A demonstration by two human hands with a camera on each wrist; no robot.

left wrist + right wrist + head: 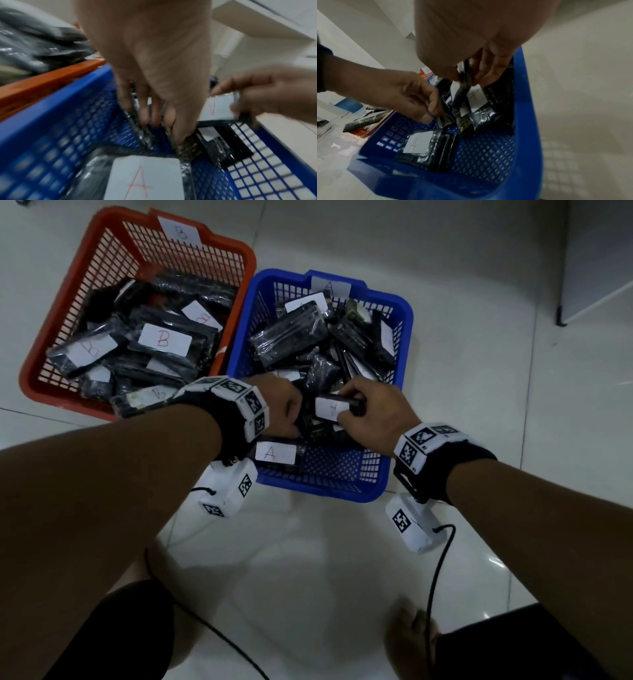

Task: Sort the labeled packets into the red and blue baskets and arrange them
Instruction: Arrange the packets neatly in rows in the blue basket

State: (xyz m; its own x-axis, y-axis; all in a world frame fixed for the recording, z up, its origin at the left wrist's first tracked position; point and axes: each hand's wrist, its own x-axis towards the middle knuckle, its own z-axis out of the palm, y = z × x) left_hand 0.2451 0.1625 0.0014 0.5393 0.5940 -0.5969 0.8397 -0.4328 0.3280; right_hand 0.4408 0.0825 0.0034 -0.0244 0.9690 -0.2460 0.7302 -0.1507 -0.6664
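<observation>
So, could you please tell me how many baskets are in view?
2: the red basket labelled B on the left, and the blue basket labelled A beside it on the right, where both hands are working.

In the head view, the left hand (pixel 286 409) hides its own fingertips among the dark packets in the blue basket (pixel 404 313), while the right hand (pixel 368 412) covers part of a labelled packet (pixel 330 409), its letter only partly legible. The red basket (pixel 34 378) is cut off by the top edge. Motion blur smears the left wrist view, and the right wrist view's top edge crops the palm.
</observation>
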